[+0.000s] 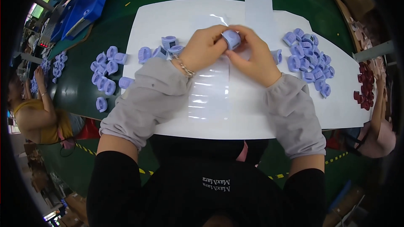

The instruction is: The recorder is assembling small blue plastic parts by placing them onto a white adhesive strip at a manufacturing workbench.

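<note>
A small lavender plastic part (pixel 231 38) is held between both hands above the middle of a white sheet (pixel 176 14). My left hand (pixel 203 47) grips it from the left, with a chain bracelet on the wrist. My right hand (pixel 254 56) pinches it from the right and below. Both forearms wear grey sleeve covers. A glossy clear strip of film (pixel 209 88) lies on the sheet just under the hands.
A heap of lavender parts (pixel 310 59) lies right of the hands, several more (pixel 162 49) just left, and another group (pixel 106 75) on the green surface. Dark red parts (pixel 365 88) sit far right. Other people work at the left (pixel 40 117) and right (pixel 381 130) edges.
</note>
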{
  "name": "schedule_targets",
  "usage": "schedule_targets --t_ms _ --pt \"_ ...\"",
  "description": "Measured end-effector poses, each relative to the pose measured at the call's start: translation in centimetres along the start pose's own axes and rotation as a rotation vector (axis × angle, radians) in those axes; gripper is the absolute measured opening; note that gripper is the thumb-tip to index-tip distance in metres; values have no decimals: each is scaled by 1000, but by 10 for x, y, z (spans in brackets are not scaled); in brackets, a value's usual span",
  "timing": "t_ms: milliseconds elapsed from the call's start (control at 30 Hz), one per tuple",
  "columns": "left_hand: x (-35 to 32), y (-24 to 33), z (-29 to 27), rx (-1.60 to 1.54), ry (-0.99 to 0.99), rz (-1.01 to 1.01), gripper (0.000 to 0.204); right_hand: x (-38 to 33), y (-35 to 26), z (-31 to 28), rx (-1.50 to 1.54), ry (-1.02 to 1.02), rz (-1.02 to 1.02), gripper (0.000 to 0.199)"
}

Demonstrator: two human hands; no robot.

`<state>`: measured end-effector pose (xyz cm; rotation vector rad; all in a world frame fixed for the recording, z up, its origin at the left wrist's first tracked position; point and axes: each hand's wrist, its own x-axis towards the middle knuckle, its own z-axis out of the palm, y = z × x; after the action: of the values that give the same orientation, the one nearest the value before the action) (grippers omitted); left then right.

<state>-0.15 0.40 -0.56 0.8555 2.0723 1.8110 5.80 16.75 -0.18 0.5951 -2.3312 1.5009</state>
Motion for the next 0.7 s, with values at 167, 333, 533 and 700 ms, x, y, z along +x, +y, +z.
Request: schedule_targets --t_ms 167,333,533,700 --pt "-2 6 -12 -270 -32 -170 14 4 18 -21 -133 294 184 40" --pt "-4 9 -16 -468 -52 -215 13 4 12 -39 -533 287 147 35" --pt "-3 5 -6 -368 37 -95 32 -5 3 -3 -189 24 -45 41" --pt "-4 -1 -5 -303 -129 -22 32 -1 -3 -9 -87 74 4 43"
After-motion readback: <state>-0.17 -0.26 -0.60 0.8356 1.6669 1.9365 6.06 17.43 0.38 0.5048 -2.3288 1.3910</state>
